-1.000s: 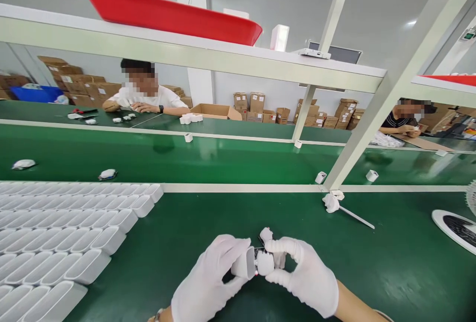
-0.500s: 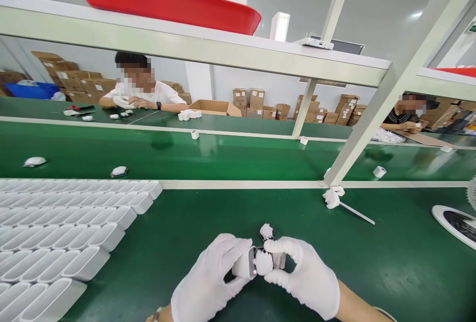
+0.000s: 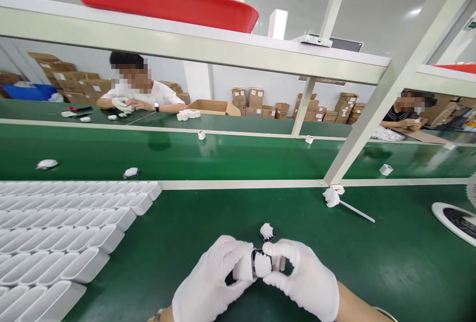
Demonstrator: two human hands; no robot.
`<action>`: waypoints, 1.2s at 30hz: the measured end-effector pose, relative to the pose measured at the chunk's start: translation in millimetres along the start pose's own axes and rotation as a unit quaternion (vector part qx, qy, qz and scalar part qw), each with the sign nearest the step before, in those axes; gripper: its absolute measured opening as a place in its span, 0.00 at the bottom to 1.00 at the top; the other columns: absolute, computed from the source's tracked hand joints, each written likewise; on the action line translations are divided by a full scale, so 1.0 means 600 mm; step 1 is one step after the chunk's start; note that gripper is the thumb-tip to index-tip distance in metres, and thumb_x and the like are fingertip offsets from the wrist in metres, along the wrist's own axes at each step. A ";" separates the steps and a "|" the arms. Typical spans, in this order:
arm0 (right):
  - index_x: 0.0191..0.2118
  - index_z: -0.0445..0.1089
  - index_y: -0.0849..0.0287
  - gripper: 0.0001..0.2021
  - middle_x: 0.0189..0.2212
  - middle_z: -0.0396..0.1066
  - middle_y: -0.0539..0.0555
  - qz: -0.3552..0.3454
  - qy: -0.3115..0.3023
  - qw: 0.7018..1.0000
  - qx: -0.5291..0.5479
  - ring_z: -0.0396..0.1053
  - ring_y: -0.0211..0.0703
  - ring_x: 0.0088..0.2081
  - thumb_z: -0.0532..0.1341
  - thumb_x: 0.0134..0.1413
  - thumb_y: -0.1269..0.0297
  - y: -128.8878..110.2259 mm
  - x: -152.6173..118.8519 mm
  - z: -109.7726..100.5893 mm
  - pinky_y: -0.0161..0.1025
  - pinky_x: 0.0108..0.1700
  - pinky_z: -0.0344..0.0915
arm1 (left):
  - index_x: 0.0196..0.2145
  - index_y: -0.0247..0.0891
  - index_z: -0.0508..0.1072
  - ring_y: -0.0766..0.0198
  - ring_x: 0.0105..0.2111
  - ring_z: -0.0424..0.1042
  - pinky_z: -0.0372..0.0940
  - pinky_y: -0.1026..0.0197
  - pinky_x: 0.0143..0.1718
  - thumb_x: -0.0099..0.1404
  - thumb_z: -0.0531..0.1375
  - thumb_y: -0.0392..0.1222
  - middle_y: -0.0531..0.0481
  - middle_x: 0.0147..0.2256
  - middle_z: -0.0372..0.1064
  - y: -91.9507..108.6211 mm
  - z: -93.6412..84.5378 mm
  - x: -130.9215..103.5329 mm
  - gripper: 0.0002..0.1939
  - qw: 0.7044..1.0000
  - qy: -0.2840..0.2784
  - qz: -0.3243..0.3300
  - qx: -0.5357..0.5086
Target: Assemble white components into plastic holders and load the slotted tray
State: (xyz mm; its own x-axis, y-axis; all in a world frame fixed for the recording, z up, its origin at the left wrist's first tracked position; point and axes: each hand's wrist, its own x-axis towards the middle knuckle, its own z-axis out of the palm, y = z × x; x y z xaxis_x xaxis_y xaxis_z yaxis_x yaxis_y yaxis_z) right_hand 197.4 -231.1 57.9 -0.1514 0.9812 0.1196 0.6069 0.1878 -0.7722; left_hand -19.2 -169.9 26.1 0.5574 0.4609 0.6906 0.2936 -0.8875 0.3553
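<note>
My left hand (image 3: 211,280), in a white glove, is closed round a white plastic housing (image 3: 243,268). My right hand (image 3: 307,280), also gloved, pinches a white-covered circuit module (image 3: 263,265) between thumb and fingers. The module sits at the housing's right-hand mouth, with a dark board edge showing at the joint. How deep it reaches inside is hidden. Just beyond my fingers, a second white-topped circuit module (image 3: 267,231) lies on the green table (image 3: 178,223), apart from both hands.
Rows of white open housings (image 3: 89,260) fill the left side. Beyond runs a green conveyor belt (image 3: 238,158) carrying several small white parts. A slanted post (image 3: 357,133) rises at right, near a white stick (image 3: 357,211). A red tray (image 3: 159,2) sits overhead. Two people work opposite.
Parts on the conveyor belt have shifted to the right. The module seems slightly nearer the housing; both hands keep their grip and have barely moved.
</note>
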 end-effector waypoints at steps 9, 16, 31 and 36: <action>0.30 0.69 0.56 0.11 0.26 0.60 0.45 -0.022 -0.023 0.999 -0.021 0.58 0.36 0.28 0.71 0.49 0.76 0.007 0.008 0.001 0.34 0.32 0.58 | 0.50 0.44 0.73 0.61 0.34 0.77 0.77 0.60 0.35 0.62 0.66 0.36 0.50 0.38 0.78 0.007 -0.001 -0.002 0.18 0.998 -0.020 -0.055 -0.005; 0.36 0.75 0.55 0.08 0.30 0.73 0.48 -0.046 -0.027 0.994 -0.092 0.71 0.41 0.32 0.72 0.51 0.70 0.029 0.003 0.027 0.37 0.38 0.70 | 0.51 0.48 0.74 0.63 0.36 0.78 0.78 0.62 0.38 0.57 0.66 0.30 0.54 0.39 0.78 0.016 0.004 -0.001 0.25 0.996 -0.031 -0.080 -0.036; 0.65 0.55 0.52 0.28 0.41 0.79 0.53 -0.208 0.179 0.934 -0.228 0.77 0.45 0.38 0.62 0.62 0.67 0.012 -0.032 0.067 0.36 0.40 0.78 | 0.50 0.49 0.75 0.62 0.40 0.79 0.77 0.61 0.42 0.59 0.66 0.34 0.52 0.41 0.77 0.015 0.019 -0.027 0.22 0.976 -0.009 -0.206 -0.074; 0.56 0.61 0.52 0.32 0.34 0.77 0.46 -0.192 0.169 0.936 -0.241 0.74 0.40 0.31 0.71 0.45 0.74 -0.019 -0.038 0.059 0.31 0.29 0.72 | 0.52 0.51 0.74 0.62 0.39 0.79 0.77 0.61 0.42 0.58 0.64 0.30 0.52 0.41 0.76 0.015 0.021 -0.038 0.26 0.979 -0.005 -0.189 -0.075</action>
State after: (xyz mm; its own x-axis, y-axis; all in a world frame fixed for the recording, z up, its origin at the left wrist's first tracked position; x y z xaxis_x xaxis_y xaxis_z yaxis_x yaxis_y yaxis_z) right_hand 166.4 -257.0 42.1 -0.2246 0.7801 0.5840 0.8524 0.4477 -0.2702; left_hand -19.8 -188.3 5.6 0.4381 0.7563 0.4858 0.3638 -0.6434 0.6736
